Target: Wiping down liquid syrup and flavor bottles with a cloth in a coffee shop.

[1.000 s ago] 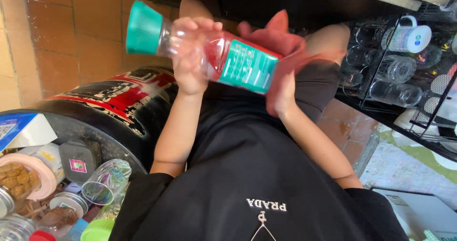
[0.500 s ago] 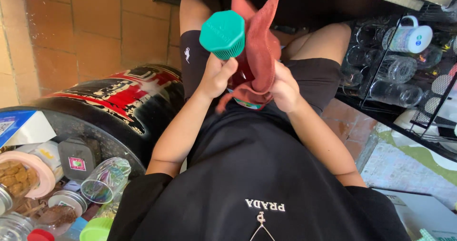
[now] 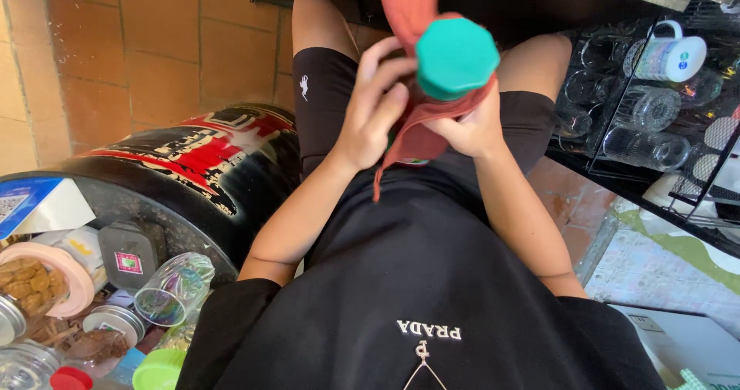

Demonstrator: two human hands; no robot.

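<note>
I hold a plastic bottle upright over my lap; its teal cap points at the camera and hides most of the body. A red cloth is wrapped around the bottle, with one end rising above the cap. My left hand grips the bottle and cloth from the left side. From the right, my right hand presses the cloth against the bottle just below the cap. I am seated, in black shorts and a black shirt.
A black and red round drum stands at my left, with jars, a tipped glass jar and a pink-lidded cookie container beside it. A black wire rack of glasses and a mug is at the right. The floor is terracotta tile.
The bottle went from lying sideways with its label showing to standing cap-up toward the camera. The red cloth now wraps it, and both hands have closed in around it.
</note>
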